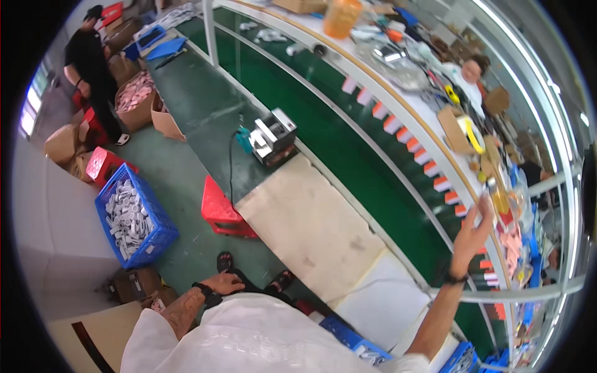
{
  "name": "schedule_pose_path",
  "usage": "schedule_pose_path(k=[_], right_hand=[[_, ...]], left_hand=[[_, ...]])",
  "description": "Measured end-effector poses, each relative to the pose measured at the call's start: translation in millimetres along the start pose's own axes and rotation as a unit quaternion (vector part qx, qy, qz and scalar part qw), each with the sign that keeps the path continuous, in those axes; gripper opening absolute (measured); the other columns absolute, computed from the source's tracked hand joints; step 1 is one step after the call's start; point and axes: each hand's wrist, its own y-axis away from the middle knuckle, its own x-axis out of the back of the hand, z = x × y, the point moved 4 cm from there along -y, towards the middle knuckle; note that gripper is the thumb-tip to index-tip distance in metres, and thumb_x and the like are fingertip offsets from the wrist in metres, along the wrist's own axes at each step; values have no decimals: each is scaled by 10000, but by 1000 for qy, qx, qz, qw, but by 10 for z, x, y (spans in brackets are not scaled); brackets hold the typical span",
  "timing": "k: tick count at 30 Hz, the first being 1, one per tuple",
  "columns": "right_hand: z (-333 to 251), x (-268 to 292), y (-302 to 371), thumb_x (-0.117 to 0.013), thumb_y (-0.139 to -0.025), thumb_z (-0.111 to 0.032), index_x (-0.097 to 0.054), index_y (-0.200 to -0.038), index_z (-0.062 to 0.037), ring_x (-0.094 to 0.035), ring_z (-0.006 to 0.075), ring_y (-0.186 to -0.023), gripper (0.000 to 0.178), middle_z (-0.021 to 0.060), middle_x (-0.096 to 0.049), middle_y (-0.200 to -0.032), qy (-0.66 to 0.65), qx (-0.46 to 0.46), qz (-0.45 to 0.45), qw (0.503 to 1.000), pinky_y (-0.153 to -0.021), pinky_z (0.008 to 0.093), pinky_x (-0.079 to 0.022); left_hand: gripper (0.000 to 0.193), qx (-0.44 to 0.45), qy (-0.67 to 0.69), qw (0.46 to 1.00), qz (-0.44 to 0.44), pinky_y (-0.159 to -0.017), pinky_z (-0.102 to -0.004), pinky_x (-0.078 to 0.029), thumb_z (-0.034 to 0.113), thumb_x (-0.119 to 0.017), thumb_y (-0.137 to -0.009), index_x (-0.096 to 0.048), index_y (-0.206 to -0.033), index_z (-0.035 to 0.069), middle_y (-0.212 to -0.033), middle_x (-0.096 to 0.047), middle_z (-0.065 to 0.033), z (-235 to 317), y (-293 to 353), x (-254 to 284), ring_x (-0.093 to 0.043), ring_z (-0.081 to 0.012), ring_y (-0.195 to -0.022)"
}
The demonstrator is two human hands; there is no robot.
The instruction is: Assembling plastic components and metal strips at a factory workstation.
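Note:
My right hand is raised at the right, beside the wooden-edged shelf above the green conveyor belt. Its fingers are stretched out and apart, and I see nothing held in them. Close to its fingertips, small yellowish items lie on the shelf. My left hand hangs loosely by my waist, a dark band on its wrist, its fingers relaxed and holding nothing visible. In front of me is a workbench with a beige sheet; a small metal machine stands on its dark green part.
A blue crate of grey-white parts stands on the floor at left, near a red stool. Orange-and-white pieces line the shelf's underside. A white rail crosses at right. One person stands far left; another is behind the shelf.

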Motion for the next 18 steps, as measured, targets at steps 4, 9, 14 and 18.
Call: schedule_pose_path(k=[4,9,14,18], right_hand=[[-683,-595,1999,-509,-1070,-193,-675,-1041,48,-663,239,-963,295,148,-707,-1060,-133,-89,-303,939,-829,363,-513],[-1280,-1260,4489,-634,-998,-156,-727,-1105,24,-724,158,-759,230,112,-761,-862,-202,-273,-569,749,-710,297,-568],[-2518,-1724,4643,-701,-960,-207,-738,-1064,14,-715,160,-760,248,115,-759,-869,-155,-216,-689,674,-724,303,-563],[-2801,-2106,4615,-703,-955,-224,-737,-1052,-12,-737,197,-794,236,140,-762,-890,-162,-193,-717,649,-734,318,-571]], left_hand=[[577,-21,11,1000,0,-1197,-534,-211,552,-502,-994,-685,-1298,96,-1268,-692,-166,-471,-18,51,-585,-340,-1270],[564,-29,14,999,-3,-1087,-455,-421,536,-499,-993,-692,-1289,97,-1267,-691,-175,-1049,119,292,-617,-356,-1217],[572,-13,144,988,-52,-1051,-430,-463,540,-517,-990,-685,-1293,84,-1246,-704,-162,-1824,554,611,-647,-327,-1172],[556,-31,206,975,75,-1039,-416,-471,513,-539,-987,-698,-1263,58,-1218,-716,-164,-2371,777,509,-654,-309,-1154]])
